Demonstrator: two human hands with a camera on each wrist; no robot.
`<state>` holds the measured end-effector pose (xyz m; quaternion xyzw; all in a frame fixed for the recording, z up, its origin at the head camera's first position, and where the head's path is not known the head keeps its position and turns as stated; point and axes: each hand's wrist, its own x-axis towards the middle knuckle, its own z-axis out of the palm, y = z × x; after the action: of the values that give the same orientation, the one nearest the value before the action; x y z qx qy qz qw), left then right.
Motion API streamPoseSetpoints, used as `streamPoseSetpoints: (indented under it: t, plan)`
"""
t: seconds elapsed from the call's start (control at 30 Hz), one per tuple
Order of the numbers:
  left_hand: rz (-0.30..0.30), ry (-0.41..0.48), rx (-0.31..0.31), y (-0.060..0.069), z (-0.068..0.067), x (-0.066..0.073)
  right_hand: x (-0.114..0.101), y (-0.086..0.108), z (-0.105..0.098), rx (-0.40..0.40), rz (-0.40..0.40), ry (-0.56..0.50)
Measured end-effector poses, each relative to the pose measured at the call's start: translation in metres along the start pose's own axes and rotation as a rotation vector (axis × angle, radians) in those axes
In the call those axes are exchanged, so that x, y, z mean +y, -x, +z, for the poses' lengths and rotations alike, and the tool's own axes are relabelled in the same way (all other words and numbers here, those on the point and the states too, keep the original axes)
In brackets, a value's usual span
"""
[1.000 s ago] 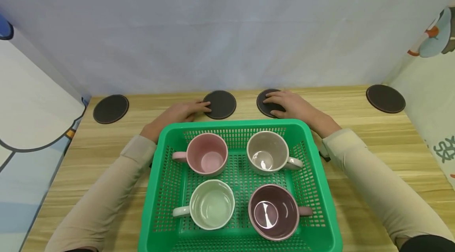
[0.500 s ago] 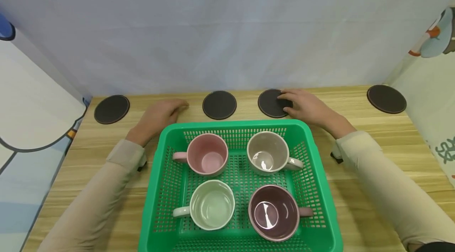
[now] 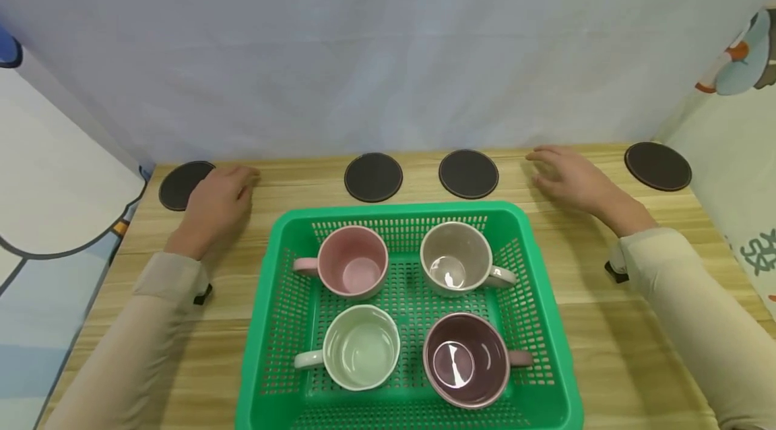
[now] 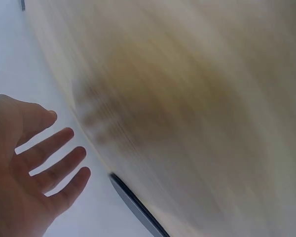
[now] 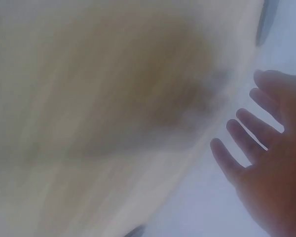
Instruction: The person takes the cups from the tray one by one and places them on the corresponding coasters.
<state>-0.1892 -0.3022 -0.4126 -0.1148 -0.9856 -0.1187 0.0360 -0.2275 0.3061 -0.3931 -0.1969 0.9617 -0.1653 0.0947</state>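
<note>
In the head view my left hand [image 3: 218, 204] hovers by the far-left black coaster [image 3: 177, 189], covering part of it. Its fingers are spread and relaxed in the left wrist view, holding nothing. My right hand [image 3: 574, 180] is above the wooden table between two coasters, with loose, empty fingers; the nearer ones are the middle-right coaster [image 3: 469, 174] and the far-right coaster [image 3: 657, 166]. A green plastic basket [image 3: 394, 211] stands between my forearms. Inside it are a pink mug [image 3: 353, 261], a beige mug [image 3: 456, 259], a pale green mug [image 3: 362, 348] and a mauve mug [image 3: 466, 360].
Another black coaster [image 3: 373, 177] lies behind the basket, left of centre. A pale cloth backdrop [image 3: 388, 59] rises along the back edge of the wooden table [image 3: 297, 180]. Patterned panels stand at the left and right sides.
Both hands have moved outward from the two middle coasters, the left hand to the left and the right hand to the right. The basket, mugs and coasters have stayed in place.
</note>
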Motion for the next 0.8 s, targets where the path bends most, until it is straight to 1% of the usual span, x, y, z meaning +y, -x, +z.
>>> streamPoseSetpoints:
  t: [0.1,0.2,0.3,0.4,0.53,0.73,0.8]
  plan:
    - [-0.023,0.006,0.016,0.004,-0.002,-0.008,0.01,0.008,-0.003,0.016,0.026,0.004]
    - [-0.039,0.001,0.017,0.01,-0.005,-0.016,0.019,0.016,-0.006,0.043,0.058,0.004]
    - [-0.078,-0.004,-0.004,0.016,-0.008,-0.023,0.029,0.023,-0.007,0.072,0.09,0.008]
    - [-0.13,-0.003,-0.045,0.021,-0.009,-0.033,0.038,0.03,-0.008,0.11,0.125,0.028]
    - [-0.175,0.004,-0.071,0.024,-0.008,-0.046,0.051,0.039,-0.012,0.144,0.194,0.044]
    - [-0.198,0.036,-0.066,0.026,-0.007,-0.062,0.068,0.054,-0.016,0.171,0.298,0.007]
    - [-0.195,0.037,-0.064,0.027,-0.007,-0.066,0.074,0.058,-0.016,0.184,0.325,0.001]
